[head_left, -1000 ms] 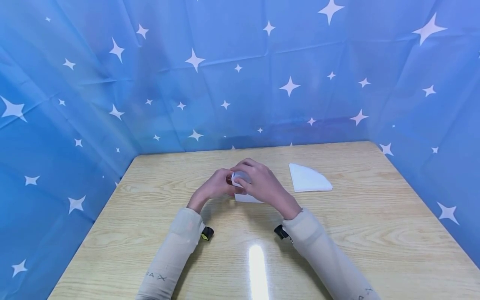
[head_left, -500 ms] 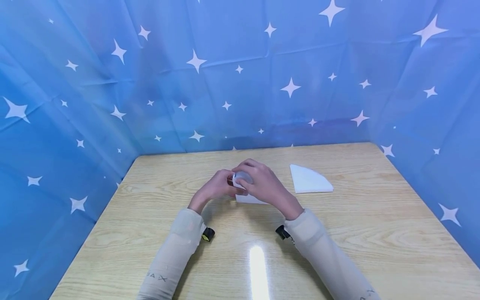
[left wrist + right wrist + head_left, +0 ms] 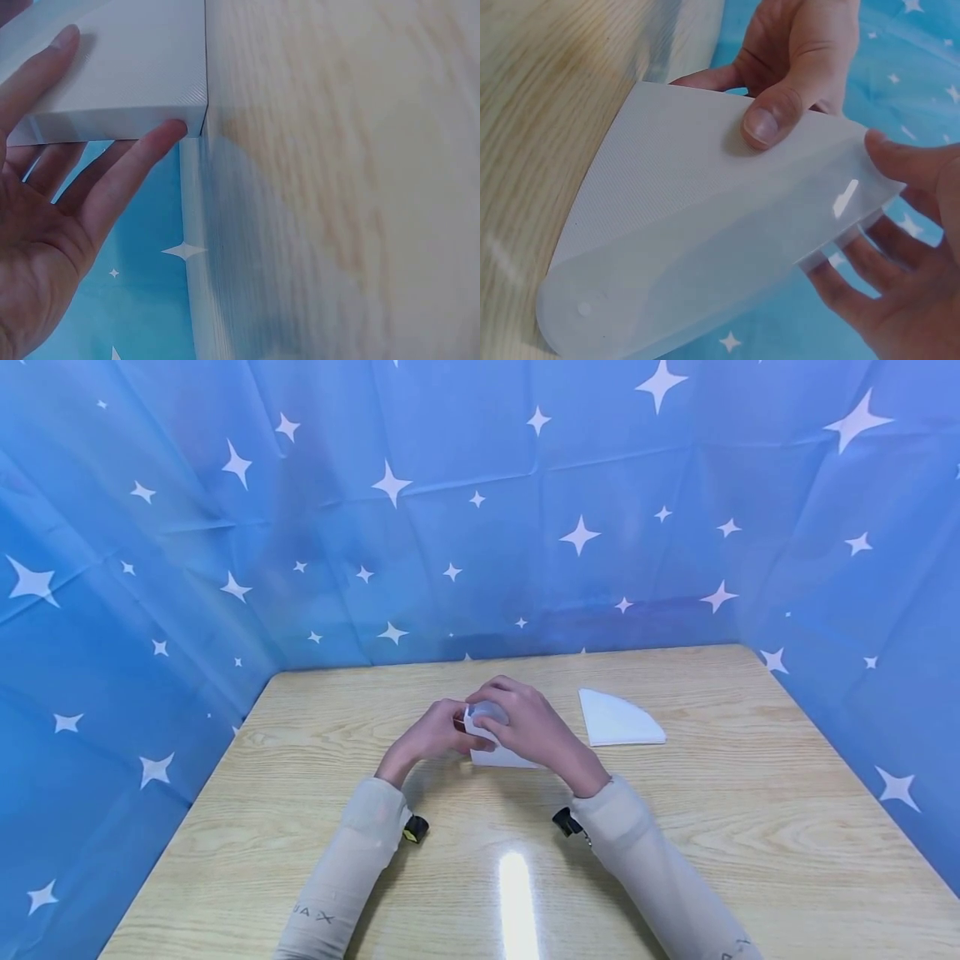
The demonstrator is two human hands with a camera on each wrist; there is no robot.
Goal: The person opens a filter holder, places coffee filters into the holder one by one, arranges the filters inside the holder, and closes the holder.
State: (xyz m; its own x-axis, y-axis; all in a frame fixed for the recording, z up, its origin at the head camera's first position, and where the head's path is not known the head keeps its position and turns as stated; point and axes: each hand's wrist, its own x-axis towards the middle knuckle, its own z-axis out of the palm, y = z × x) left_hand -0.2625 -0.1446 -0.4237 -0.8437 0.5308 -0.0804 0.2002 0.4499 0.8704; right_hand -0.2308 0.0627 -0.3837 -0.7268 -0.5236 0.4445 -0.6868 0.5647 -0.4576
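Note:
My left hand (image 3: pixel 437 729) holds a white, finely ribbed wedge-shaped case (image 3: pixel 652 157) on edge against the table. Its thumb lies on the broad face, while a finger presses along the narrow side near the corner in the left wrist view. My right hand (image 3: pixel 528 722) grips a translucent, frosted flap (image 3: pixel 720 262) that covers part of the case. The flap has one rounded end with a small round dot, lowest in the right wrist view. Thumb and fingers of that hand lie on opposite edges of the flap. Exactly how it joins the case cannot be told.
A second white piece (image 3: pixel 619 718), shaped like a quarter circle, lies flat to the right of my hands. Below both is a wooden table (image 3: pixel 337 718). A blue star-patterned cloth (image 3: pixel 480 552) hangs behind the table and at its sides.
My right hand has edged slightly to the right. A little more of the white case's lower edge shows beneath it. The left hand keeps its hold.

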